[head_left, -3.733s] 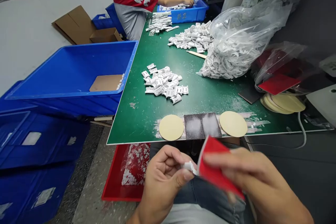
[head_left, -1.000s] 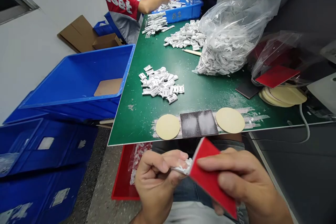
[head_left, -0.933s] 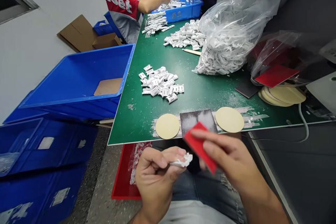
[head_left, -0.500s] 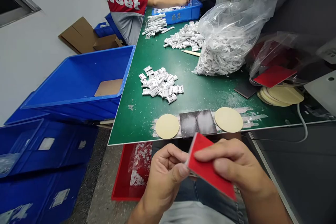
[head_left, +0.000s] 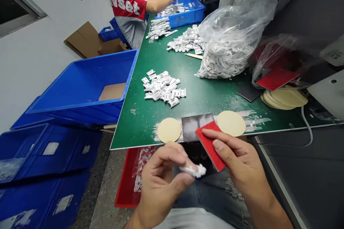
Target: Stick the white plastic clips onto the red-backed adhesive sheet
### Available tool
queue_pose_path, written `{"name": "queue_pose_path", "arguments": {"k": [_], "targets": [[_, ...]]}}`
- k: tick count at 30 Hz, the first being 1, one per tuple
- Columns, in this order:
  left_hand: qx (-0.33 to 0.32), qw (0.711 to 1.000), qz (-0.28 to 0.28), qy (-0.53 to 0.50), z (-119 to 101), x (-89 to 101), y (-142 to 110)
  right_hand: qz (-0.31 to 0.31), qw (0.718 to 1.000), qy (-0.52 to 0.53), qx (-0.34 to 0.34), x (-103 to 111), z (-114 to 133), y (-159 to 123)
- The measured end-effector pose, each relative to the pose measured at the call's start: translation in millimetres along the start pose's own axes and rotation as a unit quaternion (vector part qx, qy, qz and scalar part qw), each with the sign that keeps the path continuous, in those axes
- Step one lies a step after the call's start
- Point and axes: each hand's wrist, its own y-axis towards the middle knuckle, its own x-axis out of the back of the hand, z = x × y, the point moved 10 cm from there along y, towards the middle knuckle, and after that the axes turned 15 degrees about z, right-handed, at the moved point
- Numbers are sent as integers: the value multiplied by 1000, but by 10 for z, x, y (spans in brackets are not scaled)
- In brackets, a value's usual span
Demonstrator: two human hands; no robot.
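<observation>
My left hand (head_left: 161,182) pinches a small white plastic part (head_left: 195,170) between thumb and fingers, low in the view above my lap. My right hand (head_left: 239,166) grips a red abrasive pad (head_left: 209,145) by its edge, lifted just right of the part and not touching it. Both hands hover below the near edge of the green table (head_left: 204,96). A small heap of the same white parts (head_left: 162,88) lies on the table ahead of my left hand.
Two tan discs (head_left: 169,130) (head_left: 231,123) and a dark sanding strip (head_left: 191,127) are stuck at the table's near edge. A clear bag of white parts (head_left: 228,46), more pads and discs (head_left: 282,94) sit right. Blue bins (head_left: 83,86) stand left, a red tray (head_left: 126,182) below. Another person (head_left: 129,10) works at the far end.
My right hand has drawn the red pad up and off the white part, which now shows clear in my left fingers. The person at the far end has shifted their hands.
</observation>
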Motion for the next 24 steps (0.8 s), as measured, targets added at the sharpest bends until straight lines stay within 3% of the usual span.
{"name": "queue_pose_path", "arguments": {"k": [2, 5, 8, 10, 14, 16, 18, 21, 23, 24], "targets": [[-2, 999, -23, 22, -68, 126, 92, -9, 1000, 15, 8, 58, -26, -65], [87, 984, -42, -151, 133, 169, 246, -18, 998, 47, 36, 121, -15, -129], [194, 920, -45, -339, 381, -69, 299, -20, 994, 65, 80, 156, 88, -175], [239, 888, -50, -390, 476, -230, 287, -8, 991, 72, 112, 159, 188, -199], [282, 863, -58, -415, 590, -414, 237, 48, 984, 103, 138, 107, 330, -173], [291, 861, -50, -414, 624, -476, 216, 88, 983, 61, 147, 22, 403, -125], [297, 865, -32, -402, 654, -537, 195, 25, 989, -31, 145, 98, 443, -112], [303, 878, -13, -370, 680, -583, 167, -140, 976, -110, 126, 337, 425, -258], [307, 895, 6, -322, 636, -573, 206, -121, 979, -88, 137, 332, 366, -305], [310, 905, 32, -289, 575, -578, 268, -151, 979, -88, 107, 418, 284, -348]]}}
